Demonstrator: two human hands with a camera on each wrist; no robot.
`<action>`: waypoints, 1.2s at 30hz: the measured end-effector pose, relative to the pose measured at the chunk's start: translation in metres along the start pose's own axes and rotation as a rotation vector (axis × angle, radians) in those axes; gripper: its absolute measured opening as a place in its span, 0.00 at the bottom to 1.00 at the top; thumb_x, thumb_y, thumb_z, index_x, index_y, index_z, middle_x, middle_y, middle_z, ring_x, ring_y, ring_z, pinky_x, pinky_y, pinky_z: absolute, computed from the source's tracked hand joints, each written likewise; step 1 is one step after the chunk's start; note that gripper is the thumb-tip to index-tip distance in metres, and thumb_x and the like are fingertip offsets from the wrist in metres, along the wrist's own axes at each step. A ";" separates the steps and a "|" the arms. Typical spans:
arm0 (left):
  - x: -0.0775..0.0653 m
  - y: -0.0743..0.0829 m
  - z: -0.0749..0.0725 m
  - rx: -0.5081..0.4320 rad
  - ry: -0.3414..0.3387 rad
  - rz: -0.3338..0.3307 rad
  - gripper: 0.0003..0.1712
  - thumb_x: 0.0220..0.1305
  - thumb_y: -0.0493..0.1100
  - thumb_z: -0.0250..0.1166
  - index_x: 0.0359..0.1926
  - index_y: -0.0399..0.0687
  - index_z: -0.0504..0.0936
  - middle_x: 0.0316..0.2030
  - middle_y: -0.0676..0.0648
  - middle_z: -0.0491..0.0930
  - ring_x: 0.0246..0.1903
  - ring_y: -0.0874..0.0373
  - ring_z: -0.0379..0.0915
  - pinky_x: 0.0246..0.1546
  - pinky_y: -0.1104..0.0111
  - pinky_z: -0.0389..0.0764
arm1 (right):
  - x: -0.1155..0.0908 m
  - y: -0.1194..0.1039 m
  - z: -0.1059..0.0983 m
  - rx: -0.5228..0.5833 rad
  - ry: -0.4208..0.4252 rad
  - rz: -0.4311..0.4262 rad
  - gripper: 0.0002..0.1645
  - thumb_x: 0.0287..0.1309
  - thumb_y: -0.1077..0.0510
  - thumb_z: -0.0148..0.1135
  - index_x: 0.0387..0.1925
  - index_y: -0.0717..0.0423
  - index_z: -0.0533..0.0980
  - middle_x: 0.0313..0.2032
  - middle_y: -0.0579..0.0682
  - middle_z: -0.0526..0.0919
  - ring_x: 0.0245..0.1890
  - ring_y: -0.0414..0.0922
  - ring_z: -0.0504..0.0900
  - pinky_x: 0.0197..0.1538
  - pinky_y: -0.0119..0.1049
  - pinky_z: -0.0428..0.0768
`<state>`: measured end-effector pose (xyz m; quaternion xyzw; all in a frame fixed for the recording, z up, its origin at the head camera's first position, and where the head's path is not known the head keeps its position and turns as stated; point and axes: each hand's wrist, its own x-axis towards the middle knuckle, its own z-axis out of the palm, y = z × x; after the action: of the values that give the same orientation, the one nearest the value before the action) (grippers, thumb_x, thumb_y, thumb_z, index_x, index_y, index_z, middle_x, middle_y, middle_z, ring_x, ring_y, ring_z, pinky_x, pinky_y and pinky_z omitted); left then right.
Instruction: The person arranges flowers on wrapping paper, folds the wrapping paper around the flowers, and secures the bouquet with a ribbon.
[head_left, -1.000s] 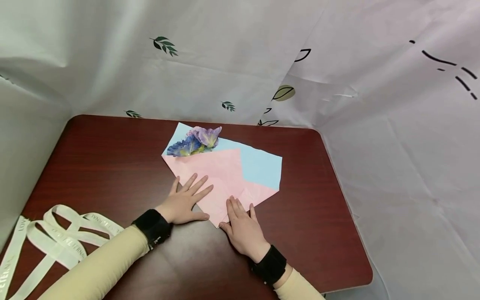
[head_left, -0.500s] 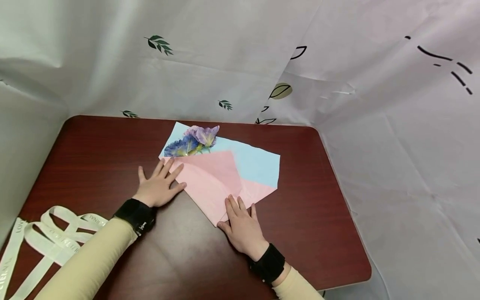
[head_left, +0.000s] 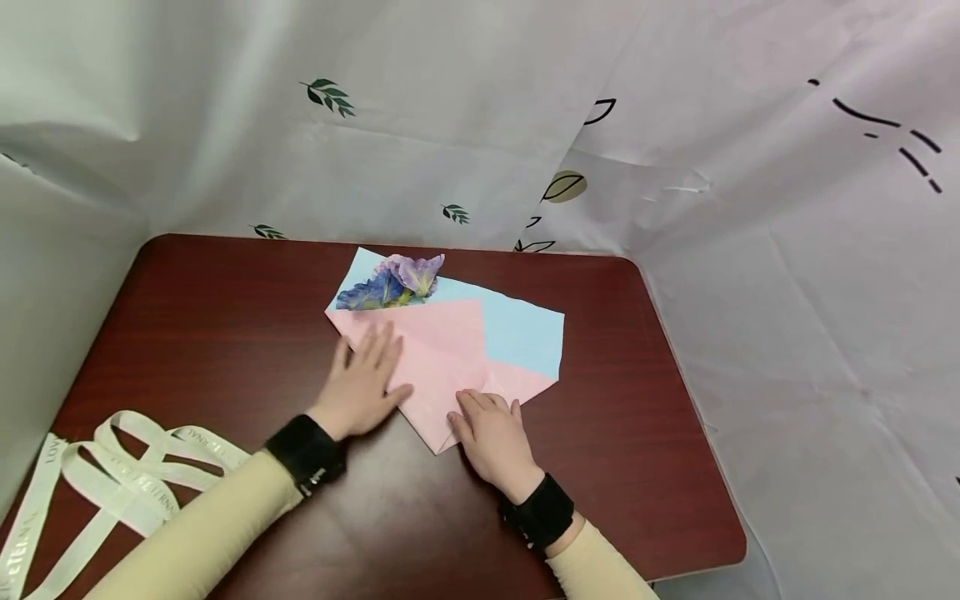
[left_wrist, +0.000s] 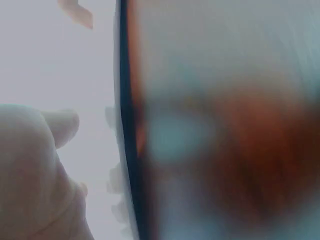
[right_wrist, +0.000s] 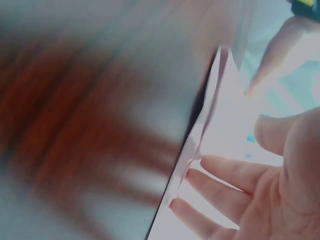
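Note:
A sheet of wrapping paper, pink on one face and light blue on the other, lies folded on the table, its pink flap (head_left: 442,350) over the blue part (head_left: 522,333). Blue and purple flowers (head_left: 390,282) stick out of the fold at its upper left. My left hand (head_left: 360,387) rests on the flap's left edge with fingers spread. Near the lower point, my right hand (head_left: 495,437) touches the lower right edge, fingers lightly bent. In the right wrist view its fingertips (right_wrist: 192,175) meet the folded paper edge (right_wrist: 200,125).
A loosely looped white ribbon (head_left: 120,475) with printed lettering lies at the table's left, partly behind the left sleeve (head_left: 202,533). The dark red table (head_left: 622,467) is bordered by white curtains (head_left: 420,125) at the back and sides.
My left hand slid out to the paper's left corner, then came back right onto the flap. My right hand stays near the lower point, its fingers now a little more bent.

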<state>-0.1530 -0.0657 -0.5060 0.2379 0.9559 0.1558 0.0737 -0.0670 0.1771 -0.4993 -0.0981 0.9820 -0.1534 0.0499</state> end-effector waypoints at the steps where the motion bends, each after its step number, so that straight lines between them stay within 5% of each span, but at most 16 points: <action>1: 0.001 0.009 0.006 -0.003 0.007 0.057 0.48 0.74 0.66 0.51 0.81 0.43 0.48 0.81 0.40 0.34 0.79 0.41 0.27 0.72 0.36 0.30 | 0.001 0.001 -0.001 0.004 0.004 0.002 0.30 0.78 0.38 0.43 0.69 0.46 0.73 0.67 0.45 0.75 0.68 0.50 0.70 0.66 0.70 0.60; 6: 0.005 0.036 0.026 -0.019 -0.044 0.252 0.46 0.72 0.65 0.55 0.80 0.48 0.53 0.80 0.40 0.42 0.79 0.39 0.33 0.72 0.36 0.38 | 0.005 0.007 -0.004 -0.024 -0.045 -0.028 0.28 0.79 0.40 0.42 0.70 0.44 0.73 0.67 0.43 0.75 0.73 0.56 0.64 0.67 0.71 0.59; 13: 0.008 0.036 0.040 0.030 -0.131 0.218 0.50 0.68 0.74 0.52 0.81 0.59 0.49 0.81 0.46 0.37 0.79 0.45 0.27 0.72 0.36 0.35 | 0.011 0.046 -0.016 -0.128 -0.143 -0.143 0.29 0.78 0.40 0.42 0.74 0.36 0.66 0.72 0.35 0.67 0.78 0.59 0.50 0.71 0.72 0.48; 19: 0.008 0.039 0.036 0.003 -0.133 0.242 0.55 0.62 0.75 0.59 0.81 0.55 0.53 0.81 0.43 0.40 0.79 0.41 0.30 0.70 0.34 0.36 | 0.017 0.080 -0.025 -0.214 -0.145 -0.172 0.29 0.78 0.41 0.44 0.75 0.34 0.64 0.73 0.34 0.64 0.78 0.58 0.49 0.72 0.70 0.44; 31: 0.012 0.032 0.046 0.017 -0.172 0.263 0.71 0.47 0.87 0.58 0.82 0.58 0.44 0.81 0.45 0.31 0.79 0.43 0.21 0.70 0.34 0.30 | 0.017 0.080 -0.020 -0.165 -0.099 -0.088 0.28 0.79 0.40 0.41 0.74 0.33 0.66 0.73 0.34 0.65 0.78 0.59 0.50 0.71 0.72 0.43; 36: 0.011 0.039 0.033 0.002 -0.207 0.259 0.73 0.45 0.84 0.63 0.82 0.55 0.46 0.81 0.42 0.33 0.79 0.40 0.23 0.70 0.33 0.31 | 0.015 0.079 -0.020 -0.149 -0.098 -0.078 0.28 0.79 0.40 0.40 0.75 0.34 0.65 0.73 0.34 0.65 0.78 0.59 0.50 0.71 0.73 0.44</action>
<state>-0.1383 -0.0191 -0.5248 0.3741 0.9046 0.1376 0.1510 -0.0984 0.2538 -0.5062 -0.1470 0.9825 -0.0769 0.0845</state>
